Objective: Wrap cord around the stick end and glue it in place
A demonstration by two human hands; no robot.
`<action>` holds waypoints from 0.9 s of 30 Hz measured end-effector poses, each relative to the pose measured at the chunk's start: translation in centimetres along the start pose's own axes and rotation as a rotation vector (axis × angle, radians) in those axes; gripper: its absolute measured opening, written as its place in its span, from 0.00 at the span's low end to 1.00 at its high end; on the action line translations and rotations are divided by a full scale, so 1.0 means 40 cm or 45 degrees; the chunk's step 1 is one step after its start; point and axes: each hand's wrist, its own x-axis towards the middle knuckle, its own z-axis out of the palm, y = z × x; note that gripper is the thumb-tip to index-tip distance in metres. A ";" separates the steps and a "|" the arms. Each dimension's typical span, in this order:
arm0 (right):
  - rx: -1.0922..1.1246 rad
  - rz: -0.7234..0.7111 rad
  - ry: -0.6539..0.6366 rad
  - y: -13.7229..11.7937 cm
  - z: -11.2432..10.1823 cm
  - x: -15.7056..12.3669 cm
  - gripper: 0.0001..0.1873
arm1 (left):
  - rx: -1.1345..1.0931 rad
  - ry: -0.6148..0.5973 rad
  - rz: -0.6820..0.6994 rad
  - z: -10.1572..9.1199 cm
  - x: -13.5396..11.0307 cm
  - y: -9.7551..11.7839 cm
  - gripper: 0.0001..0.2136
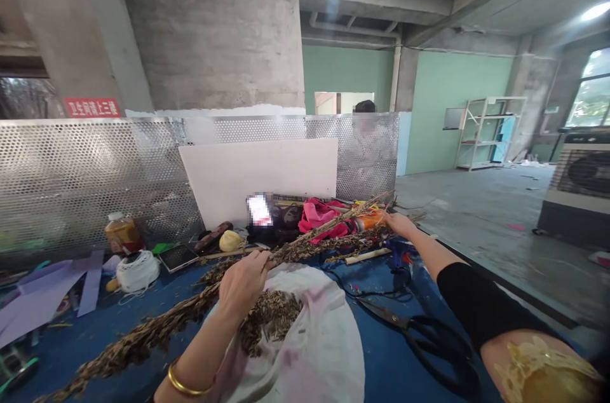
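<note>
A long dried plant stalk [147,327], thick with brown seed pods or husks, lies slantwise across the view. My left hand [245,281] is closed around its middle, above a white cloth [328,333] with pinkish stains. A heap of loose brown seeds or husks [274,320] rests on that cloth, partly hidden by my left forearm. Farther off to the right, my right hand [399,224] is closed at the thin bare end of the stalk; its fingertips are small and hard to make out. Large black-handled scissors [414,330] lie right of the cloth.
On the blue tabletop [376,365] are white string [138,271], purple sheets [45,295], a bottle [122,234], a lit phone [260,209] and pink fabric [319,215]. A perforated metal screen [95,174] stands behind, with a person [369,142] beyond it.
</note>
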 end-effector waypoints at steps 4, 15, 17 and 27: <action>-0.033 0.231 0.169 0.007 -0.007 0.009 0.17 | -0.021 -0.027 -0.032 0.000 -0.005 0.007 0.12; -0.109 0.131 0.452 0.038 -0.018 0.027 0.17 | -0.044 0.001 -0.051 0.001 -0.014 -0.007 0.12; -0.141 0.134 0.509 0.040 -0.025 0.040 0.17 | -0.065 -0.009 -0.041 0.005 -0.015 -0.004 0.12; 0.038 -0.089 0.268 0.046 -0.032 0.065 0.20 | -0.026 0.037 -0.102 0.030 -0.042 -0.010 0.10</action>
